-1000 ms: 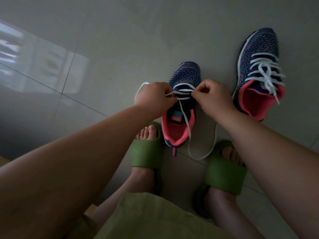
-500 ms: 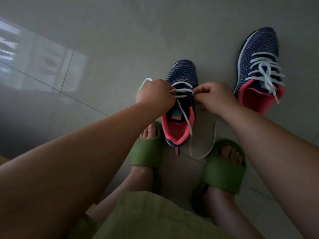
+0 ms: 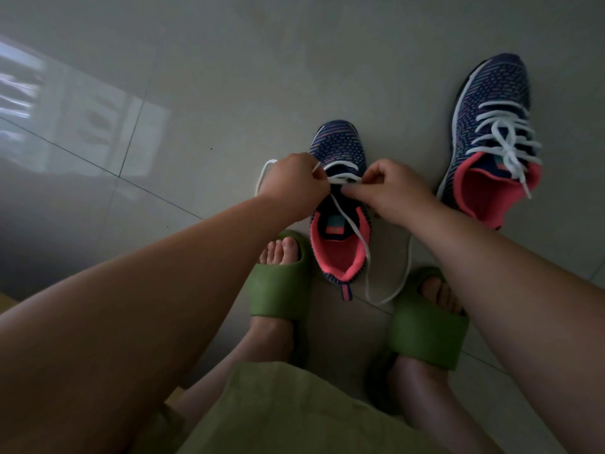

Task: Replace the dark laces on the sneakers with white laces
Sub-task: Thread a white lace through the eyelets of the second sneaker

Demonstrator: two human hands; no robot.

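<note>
A navy knit sneaker [image 3: 339, 145] with a pink lining stands on the floor between my hands, its toe pointing away. A white lace [image 3: 352, 226] crosses its lower eyelets; one loose end trails over the tongue and loops on the floor by the heel. My left hand [image 3: 293, 185] pinches the lace at the shoe's left side. My right hand [image 3: 393, 191] pinches the lace at the right eyelets. A second matching sneaker [image 3: 491, 99] at the far right is laced in white.
My feet in green slides [image 3: 278, 293] [image 3: 425, 335] sit just behind the near sneaker. The grey tiled floor [image 3: 229, 77] spreads all around, with a bright window reflection at the left. Green cloth covers my lap at the bottom.
Both hands have shifted slightly nearer to the tongue, and my right hand has come in closer over the eyelets. The lace is drawn tighter across the shoe.
</note>
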